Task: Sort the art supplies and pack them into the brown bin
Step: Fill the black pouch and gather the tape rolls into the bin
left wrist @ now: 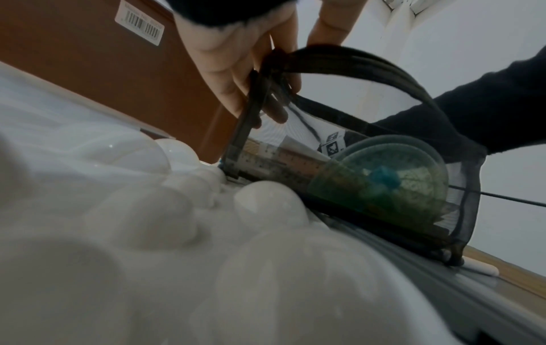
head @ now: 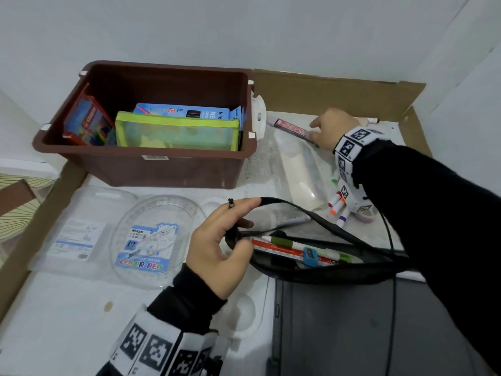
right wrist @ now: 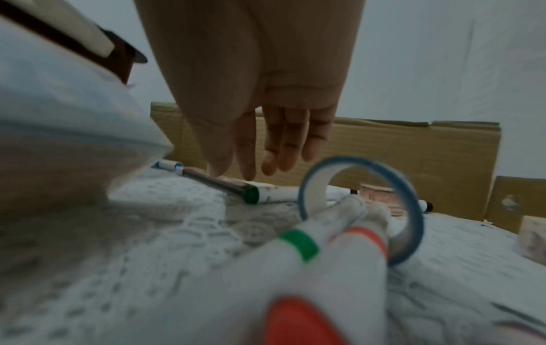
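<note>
Pouch (head: 325, 270), black mesh, lies nearest at about 5 o'clock on the table (head: 54, 308), its zip mouth gaping; inside show a ruler (head: 282, 249), a white-and-green marker (head: 306, 246) and a blue sharpener (head: 310, 257). Left hand (head: 217, 245) pinches the pouch's zip end between thumb and fingers and lifts the upper edge with the forefinger. At 9 o'clock of that hand lies a clear pen case (head: 151, 240) labelled "COLOR PEN". Toward 2 o'clock a few markers (head: 337, 206) lie beside a tape roll (right wrist: 363, 210). Farther out at 1 o'clock the right hand (head: 332, 127), fingers extended and loosely spread, touches a long pink box (head: 294, 128) with its fingertips (right wrist: 248, 172); nothing is gripped. Brown bin (head: 168, 169) stands at 11 o'clock, holding a green pouch (head: 176, 131), a blue pencil box (head: 184, 112) and a red box (head: 88, 120).
</note>
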The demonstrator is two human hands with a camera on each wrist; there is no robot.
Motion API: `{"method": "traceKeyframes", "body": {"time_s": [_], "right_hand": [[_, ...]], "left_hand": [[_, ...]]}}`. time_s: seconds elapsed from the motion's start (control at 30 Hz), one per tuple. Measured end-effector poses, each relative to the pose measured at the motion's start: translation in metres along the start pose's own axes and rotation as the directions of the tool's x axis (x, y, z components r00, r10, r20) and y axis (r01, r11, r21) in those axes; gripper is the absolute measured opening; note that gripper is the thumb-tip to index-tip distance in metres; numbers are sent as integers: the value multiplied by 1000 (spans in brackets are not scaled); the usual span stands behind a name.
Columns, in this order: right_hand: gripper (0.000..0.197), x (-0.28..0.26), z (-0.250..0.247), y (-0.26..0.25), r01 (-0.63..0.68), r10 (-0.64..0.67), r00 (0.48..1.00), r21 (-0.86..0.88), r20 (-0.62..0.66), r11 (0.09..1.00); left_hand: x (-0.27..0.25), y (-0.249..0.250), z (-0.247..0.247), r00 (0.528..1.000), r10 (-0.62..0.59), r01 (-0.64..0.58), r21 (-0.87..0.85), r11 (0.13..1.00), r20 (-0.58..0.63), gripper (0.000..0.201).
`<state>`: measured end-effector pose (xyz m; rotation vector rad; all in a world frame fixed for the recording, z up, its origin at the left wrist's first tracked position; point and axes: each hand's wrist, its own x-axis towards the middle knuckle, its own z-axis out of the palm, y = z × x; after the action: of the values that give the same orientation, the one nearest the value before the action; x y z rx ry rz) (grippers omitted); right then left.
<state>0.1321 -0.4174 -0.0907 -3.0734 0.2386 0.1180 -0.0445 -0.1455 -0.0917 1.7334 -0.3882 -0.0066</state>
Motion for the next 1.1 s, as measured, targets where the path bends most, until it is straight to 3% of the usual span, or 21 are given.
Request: {"method": "traceKeyframes", "body": {"time_s": [0.23,0.5,0.73,0.93,1.1], "right_hand": [[18,4,0,-15,4,6,998,-146,70,989],[28,-18,-25,-5,-20,20,1000,82,3,996],[13,-108,-87,7,151,-99,972,243,-212,958],[11,-212,-108,4,249,-209,968,485,-136,838],[10,-261,-86,1,209,-199,977,490,-73,846]], "left_hand": [[0,-1,-1,1000,0,0,5,1000,23,56],[0,-4,0,999,25,-25,1,1000,23,56],[-1,-6,3,999,42,-42,38,998,7,55],[-1,-8,4,998,57,-57,54,997,3,52],[-1,-9,5,998,66,-66,45,997,-7,52]]}}
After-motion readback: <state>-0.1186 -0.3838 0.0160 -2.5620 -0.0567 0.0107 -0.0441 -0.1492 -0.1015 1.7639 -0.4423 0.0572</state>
